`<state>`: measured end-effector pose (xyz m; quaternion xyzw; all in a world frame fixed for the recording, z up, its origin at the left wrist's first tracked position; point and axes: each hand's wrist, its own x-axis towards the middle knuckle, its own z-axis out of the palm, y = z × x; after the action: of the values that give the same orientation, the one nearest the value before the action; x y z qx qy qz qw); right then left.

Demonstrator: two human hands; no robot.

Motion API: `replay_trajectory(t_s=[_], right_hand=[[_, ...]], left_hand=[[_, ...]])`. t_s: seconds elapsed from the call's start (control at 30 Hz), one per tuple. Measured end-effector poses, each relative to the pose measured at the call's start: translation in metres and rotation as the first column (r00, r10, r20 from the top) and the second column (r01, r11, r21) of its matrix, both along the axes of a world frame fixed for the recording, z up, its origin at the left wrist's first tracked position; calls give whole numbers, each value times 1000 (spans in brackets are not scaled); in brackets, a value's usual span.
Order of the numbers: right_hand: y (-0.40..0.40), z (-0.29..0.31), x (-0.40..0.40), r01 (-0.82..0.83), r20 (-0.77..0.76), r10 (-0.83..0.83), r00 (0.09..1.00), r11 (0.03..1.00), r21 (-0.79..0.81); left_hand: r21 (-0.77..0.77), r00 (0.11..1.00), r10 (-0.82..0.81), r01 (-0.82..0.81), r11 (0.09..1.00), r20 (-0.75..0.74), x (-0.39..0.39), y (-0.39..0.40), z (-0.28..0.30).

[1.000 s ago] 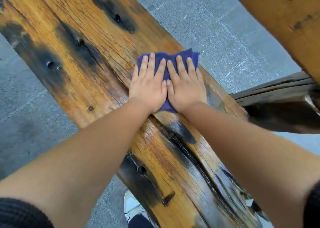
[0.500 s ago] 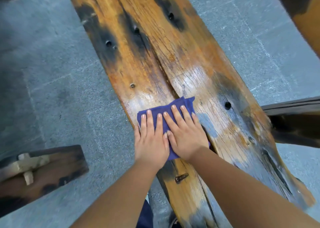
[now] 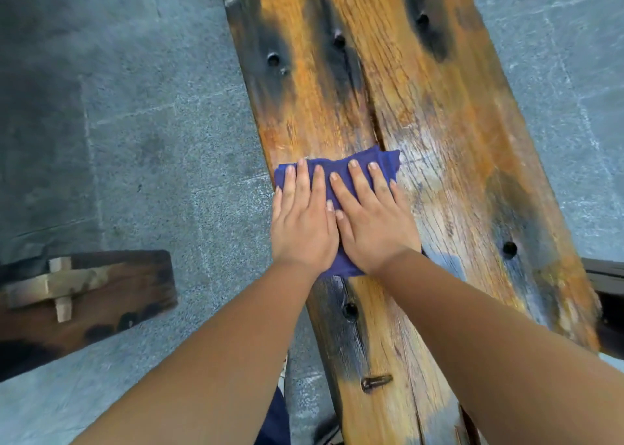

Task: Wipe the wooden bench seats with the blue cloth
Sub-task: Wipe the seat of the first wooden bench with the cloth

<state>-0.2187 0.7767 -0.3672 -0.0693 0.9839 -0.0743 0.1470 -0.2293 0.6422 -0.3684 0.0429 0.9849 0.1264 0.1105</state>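
A long wooden bench seat point(image 3: 439, 113), orange-brown with black scorched patches and a crack down its length, runs from the top of the view toward me. A folded blue cloth point(image 3: 341, 169) lies flat on it near the left edge. My left hand point(image 3: 302, 225) and my right hand point(image 3: 371, 223) press side by side on the cloth, palms down, fingers stretched out and pointing away from me. Most of the cloth is hidden under the hands. The wood just right of the cloth looks damp and shiny.
Grey stone paving point(image 3: 135, 140) lies on both sides of the bench. Another dark wooden bench end point(image 3: 101, 296) with a pale wooden joint sits at the lower left. A dark wooden piece point(image 3: 607, 292) meets the seat at the right edge. A bent nail point(image 3: 376, 382) lies on the near seat.
Both hands have slid the cloth along the seat, from its right part to near its left edge. The view has swung to look straighter down the bench, showing the second bench end at left.
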Motion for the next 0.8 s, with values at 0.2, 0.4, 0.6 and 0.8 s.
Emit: replay_trajectory(t_s=[0.2, 0.4, 0.6, 0.8], right_hand=[[-6, -2, -60, -30, -25, 29, 999, 999, -23], [-9, -3, -119, -39, -31, 38, 999, 998, -48], [-12, 0, -171, -60, -29, 59, 998, 997, -41], [-13, 2, -236, -107, -38, 105, 994, 993, -46]], left_hand=[[-7, 998, 55, -55, 998, -18, -53, -4, 0], [-22, 995, 91, -92, 996, -30, -108, -5, -1], [-23, 991, 127, -128, 991, -42, -156, -5, -3], [-25, 983, 174, -175, 984, -55, -214, -5, -3]])
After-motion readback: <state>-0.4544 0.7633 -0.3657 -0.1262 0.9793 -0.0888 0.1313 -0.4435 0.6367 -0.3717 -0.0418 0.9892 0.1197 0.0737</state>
